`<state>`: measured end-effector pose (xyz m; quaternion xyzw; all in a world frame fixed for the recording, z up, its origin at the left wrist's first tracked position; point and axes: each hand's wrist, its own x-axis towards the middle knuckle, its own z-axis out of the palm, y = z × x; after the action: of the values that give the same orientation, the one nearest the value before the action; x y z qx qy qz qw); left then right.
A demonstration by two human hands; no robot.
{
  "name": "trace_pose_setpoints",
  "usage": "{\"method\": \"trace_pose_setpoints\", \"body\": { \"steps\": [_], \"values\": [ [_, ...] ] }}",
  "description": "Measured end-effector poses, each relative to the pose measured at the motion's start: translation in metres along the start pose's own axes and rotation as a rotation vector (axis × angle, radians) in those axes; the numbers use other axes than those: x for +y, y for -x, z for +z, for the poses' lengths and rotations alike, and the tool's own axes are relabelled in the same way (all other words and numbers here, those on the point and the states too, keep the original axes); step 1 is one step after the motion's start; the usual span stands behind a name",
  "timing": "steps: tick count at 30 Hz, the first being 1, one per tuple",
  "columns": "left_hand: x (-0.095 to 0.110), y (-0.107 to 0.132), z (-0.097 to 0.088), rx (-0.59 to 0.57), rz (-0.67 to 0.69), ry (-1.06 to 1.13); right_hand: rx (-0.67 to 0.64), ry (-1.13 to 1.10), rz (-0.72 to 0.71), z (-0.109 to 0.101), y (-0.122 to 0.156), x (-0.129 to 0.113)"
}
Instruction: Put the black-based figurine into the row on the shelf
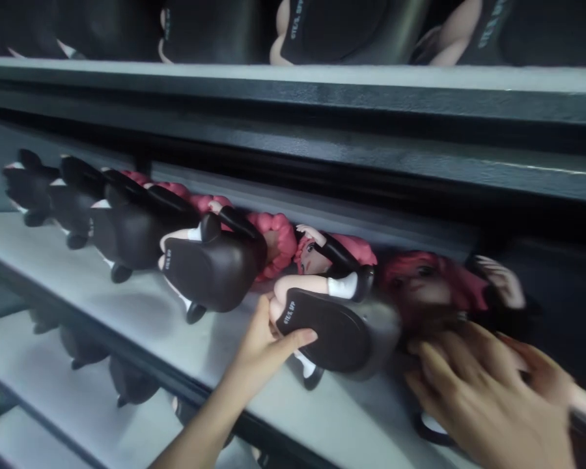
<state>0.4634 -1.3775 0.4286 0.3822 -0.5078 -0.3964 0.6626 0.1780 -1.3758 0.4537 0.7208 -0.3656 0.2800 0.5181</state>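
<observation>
Row of red-haired figures filling up a shelf, two of them in hand

Five or so already sit lined up toward the upper left; the left hand (264, 348) pinches the dark base of the figure (322, 293) mid-frame, while the right hand (488, 391), fingers spread, covers the blurry figure (439, 286) at lower right. The shelf (102, 306) runs on to the right in shadow, so it's hard to tell how much room is left.
</observation>
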Motion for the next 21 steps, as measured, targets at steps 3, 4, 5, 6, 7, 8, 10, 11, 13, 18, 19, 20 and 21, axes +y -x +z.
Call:
{"method": "trace_pose_setpoints", "body": {
  "steps": [3,4,5,6,7,8,10,11,13,18,19,20,21],
  "values": [
    [0.003,-0.004,-0.002,-0.001,0.004,-0.045,-0.029,0.034,-0.092,-0.004,-0.008,-0.006],
    [0.004,-0.004,-0.002,-0.003,0.006,-0.063,-0.036,0.038,-0.127,-0.003,-0.01,-0.007],
    [0.005,-0.004,-0.004,-0.006,0.009,-0.083,-0.048,0.042,-0.167,-0.001,-0.012,-0.007],
    [0.005,-0.003,-0.005,-0.006,0.012,-0.107,-0.065,0.048,-0.207,0.0,-0.013,-0.007],
    [0.003,-0.002,-0.007,-0.005,0.012,-0.133,-0.082,0.056,-0.244,0.002,-0.015,-0.006],
    [0.0,0.0,-0.009,0.006,0.005,-0.157,-0.095,0.066,-0.271,0.003,-0.017,-0.006],
    [-0.007,0.007,-0.012,0.094,0.045,-0.253,-0.111,0.086,-0.332,0.003,-0.019,-0.004],
    [-0.01,0.011,-0.011,0.168,0.127,-0.339,-0.118,0.092,-0.375,0.003,-0.02,-0.002],
    [-0.013,0.021,-0.006,0.326,0.438,-0.54,-0.132,0.086,-0.478,0.002,-0.021,0.002],
    [0.008,0.05,0.038,0.26,1.033,-0.737,-0.073,-0.037,-0.6,0.003,-0.023,0.012],
    [0.013,0.054,0.049,0.195,1.073,-0.767,-0.027,-0.087,-0.612,0.005,-0.022,0.01],
    [0.018,0.056,0.059,0.13,1.107,-0.8,0.033,-0.147,-0.63,0.006,-0.02,0.007],
    [0.022,0.057,0.067,0.066,1.124,-0.83,0.099,-0.212,-0.651,0.007,-0.017,0.002]
  ]
}}
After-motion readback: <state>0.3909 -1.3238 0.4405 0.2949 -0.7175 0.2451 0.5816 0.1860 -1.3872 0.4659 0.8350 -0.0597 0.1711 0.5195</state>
